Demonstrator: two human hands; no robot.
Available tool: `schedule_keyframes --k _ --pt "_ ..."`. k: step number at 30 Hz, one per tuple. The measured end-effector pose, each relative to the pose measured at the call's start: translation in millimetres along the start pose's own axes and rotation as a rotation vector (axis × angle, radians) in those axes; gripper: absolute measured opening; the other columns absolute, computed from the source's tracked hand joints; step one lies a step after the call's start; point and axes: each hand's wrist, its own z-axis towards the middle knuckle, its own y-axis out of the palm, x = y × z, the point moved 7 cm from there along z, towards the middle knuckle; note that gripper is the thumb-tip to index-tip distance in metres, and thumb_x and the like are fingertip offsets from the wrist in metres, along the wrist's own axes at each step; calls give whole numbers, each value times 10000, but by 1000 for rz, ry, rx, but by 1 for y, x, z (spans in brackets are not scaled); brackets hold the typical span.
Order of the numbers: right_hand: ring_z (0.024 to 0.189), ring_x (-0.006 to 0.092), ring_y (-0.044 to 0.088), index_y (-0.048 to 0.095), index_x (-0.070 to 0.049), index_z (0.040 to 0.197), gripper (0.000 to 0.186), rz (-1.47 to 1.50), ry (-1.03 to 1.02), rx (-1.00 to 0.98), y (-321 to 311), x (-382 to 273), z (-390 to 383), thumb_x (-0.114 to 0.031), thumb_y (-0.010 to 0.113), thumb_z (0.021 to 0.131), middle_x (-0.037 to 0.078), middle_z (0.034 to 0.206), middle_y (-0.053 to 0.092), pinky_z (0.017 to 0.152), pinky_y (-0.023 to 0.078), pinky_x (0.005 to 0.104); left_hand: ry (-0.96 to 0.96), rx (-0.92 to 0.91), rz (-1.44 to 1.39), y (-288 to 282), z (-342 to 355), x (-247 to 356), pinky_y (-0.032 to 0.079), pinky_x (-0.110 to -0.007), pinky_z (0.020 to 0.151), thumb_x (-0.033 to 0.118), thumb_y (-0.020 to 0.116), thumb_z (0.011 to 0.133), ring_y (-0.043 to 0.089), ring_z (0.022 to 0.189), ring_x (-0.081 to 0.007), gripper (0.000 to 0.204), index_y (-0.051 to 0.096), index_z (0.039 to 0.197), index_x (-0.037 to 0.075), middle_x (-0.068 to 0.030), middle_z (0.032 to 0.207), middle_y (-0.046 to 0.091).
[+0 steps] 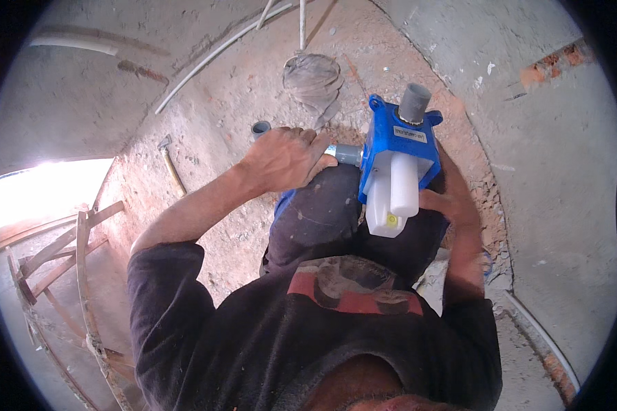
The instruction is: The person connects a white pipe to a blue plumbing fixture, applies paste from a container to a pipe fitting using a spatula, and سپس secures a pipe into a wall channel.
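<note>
A blue plastic valve box (382,137) is held above my knees. A grey pipe stub (414,104) rises from its far side. Two white plastic parts stick out toward me: a round tube (404,188) and a flatter piece (380,205) with a small yellow-green round spot. From the box's left side runs a grey pipe (348,155), and my left hand (289,159) is closed round it. A grey open pipe end (260,127) shows just beyond that hand. My right hand (447,197) grips the box's right side, thumb by the white tube; its other fingers are hidden.
A hammer (171,164) lies on the dusty floor at left. A greyish cloth or bag (313,81) lies ahead near a white pole (302,24). A thin white pipe (212,56) curves along the far edge. Wooden trestle pieces (82,246) stand at left; rough plaster walls (555,171) rise around.
</note>
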Motion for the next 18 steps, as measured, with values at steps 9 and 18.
schedule_keyframes --k 9,18 --pt "966 248 669 669 -37 1121 414 -608 -54 -63 8 -93 84 -332 739 840 150 1057 700 868 516 369 79 10 16 -6 10 8 532 -420 673 449 465 979 655 757 -343 444 551 904 20 -169 782 617" --pt "708 92 579 668 -6 903 125 -502 -107 324 -9 -62 39 -119 683 852 66 773 649 658 483 271 215 25 108 -7 19 11 507 -417 672 460 444 975 638 728 -326 441 525 880 37 -138 742 580"
